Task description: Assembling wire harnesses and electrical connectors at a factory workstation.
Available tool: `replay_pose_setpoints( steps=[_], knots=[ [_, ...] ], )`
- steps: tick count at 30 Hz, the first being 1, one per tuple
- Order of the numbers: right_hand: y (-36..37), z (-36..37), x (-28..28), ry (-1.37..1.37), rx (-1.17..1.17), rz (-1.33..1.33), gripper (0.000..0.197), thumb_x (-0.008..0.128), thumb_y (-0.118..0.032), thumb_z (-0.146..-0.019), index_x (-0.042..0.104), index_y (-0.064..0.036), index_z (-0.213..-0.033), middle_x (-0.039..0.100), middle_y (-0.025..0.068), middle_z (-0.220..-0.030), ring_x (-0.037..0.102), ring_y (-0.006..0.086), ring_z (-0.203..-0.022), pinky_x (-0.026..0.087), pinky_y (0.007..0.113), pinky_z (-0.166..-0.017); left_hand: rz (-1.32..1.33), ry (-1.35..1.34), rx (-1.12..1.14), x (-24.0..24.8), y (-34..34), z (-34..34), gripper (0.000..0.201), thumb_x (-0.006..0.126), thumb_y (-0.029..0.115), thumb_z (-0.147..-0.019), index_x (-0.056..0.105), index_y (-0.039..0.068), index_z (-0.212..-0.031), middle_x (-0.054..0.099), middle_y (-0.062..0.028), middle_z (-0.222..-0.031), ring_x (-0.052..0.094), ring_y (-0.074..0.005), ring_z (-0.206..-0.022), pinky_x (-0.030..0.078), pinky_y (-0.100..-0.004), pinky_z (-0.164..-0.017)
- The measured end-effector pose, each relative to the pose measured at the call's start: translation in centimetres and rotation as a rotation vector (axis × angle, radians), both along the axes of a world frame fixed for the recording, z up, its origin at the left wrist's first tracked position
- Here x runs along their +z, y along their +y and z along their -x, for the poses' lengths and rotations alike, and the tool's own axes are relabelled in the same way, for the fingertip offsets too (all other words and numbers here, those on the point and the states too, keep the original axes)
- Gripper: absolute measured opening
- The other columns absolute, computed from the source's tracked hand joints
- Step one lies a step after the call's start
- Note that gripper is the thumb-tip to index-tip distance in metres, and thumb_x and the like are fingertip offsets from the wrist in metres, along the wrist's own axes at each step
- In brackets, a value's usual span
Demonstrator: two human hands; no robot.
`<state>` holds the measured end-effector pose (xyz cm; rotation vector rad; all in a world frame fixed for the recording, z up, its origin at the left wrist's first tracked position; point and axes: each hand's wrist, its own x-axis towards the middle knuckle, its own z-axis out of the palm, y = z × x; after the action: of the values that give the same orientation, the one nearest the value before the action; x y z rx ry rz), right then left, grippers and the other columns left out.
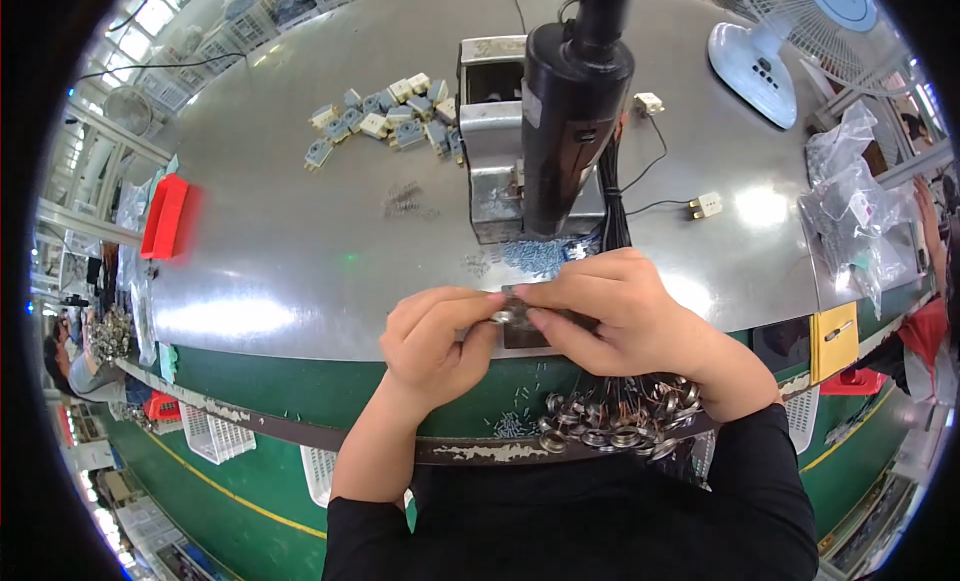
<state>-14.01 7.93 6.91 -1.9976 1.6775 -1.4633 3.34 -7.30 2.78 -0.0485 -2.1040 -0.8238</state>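
Observation:
My left hand [440, 346] and my right hand [625, 311] meet at the front edge of the metal table. Both are closed in a pinch, fingertips nearly touching, around a small shiny metal part [504, 317]. My fingers cover much of it, so its full shape is hidden. Below the fingertips lies a dark flat block [520, 337]. Just beyond the hands is a heap of small blue-grey pieces [535, 258]. Beside my right forearm, a bundle of round metal parts with wires [620, 421] rests at the near edge.
A machine with a black cylinder [575, 131] stands ahead of my hands. Grey and white plug-like parts [395, 121] lie to its left, black cables [612, 196] to its right. A red bin [165, 218], a fan [765, 66] and plastic bags [855, 196] are farther out.

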Motion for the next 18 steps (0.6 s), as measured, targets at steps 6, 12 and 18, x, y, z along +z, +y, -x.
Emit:
replay_pose_setpoints(
  steps=[6,12,18],
  knots=[
    [0.0,-0.3,-0.4,-0.249,0.086,-0.142,0.038,0.071,-0.001,-0.091,0.071,0.0053,-0.128,0.067,0.0147,-0.077,0.067,0.0304,-0.066,0.052,0.036,-0.064,0.054,0.087,0.234,-1.4,0.1,0.9,0.027,0.074,-0.011,-0.077,0.073,0.000,-0.102,0.077,-0.0143,-0.089,0.076,-0.0288,-0.076,0.061,-0.0337,-0.069],
    [0.2,0.2,-0.1,-0.185,0.030,-0.040,0.031,0.070,0.001,-0.091,0.075,0.0024,-0.121,0.066,0.0131,-0.073,0.067,0.0224,-0.061,0.050,0.034,-0.058,-0.611,-0.253,-0.196,-0.5,0.6,0.6,0.025,0.068,0.009,-0.101,0.064,-0.005,-0.121,0.075,-0.0138,-0.094,0.074,-0.0256,-0.076,0.059,-0.0328,-0.066],
    [0.2,1.2,-0.1,-0.244,0.141,-0.095,0.023,0.071,0.000,-0.087,0.078,0.0000,-0.109,0.069,0.0118,-0.074,0.064,0.0185,-0.059,0.049,0.030,-0.057,-1.755,-0.337,-0.845,-0.9,1.4,-0.3,0.049,0.066,0.036,-0.105,0.059,-0.007,-0.127,0.072,-0.0161,-0.086,0.072,-0.0247,-0.069,0.056,-0.0322,-0.055]
  ],
)
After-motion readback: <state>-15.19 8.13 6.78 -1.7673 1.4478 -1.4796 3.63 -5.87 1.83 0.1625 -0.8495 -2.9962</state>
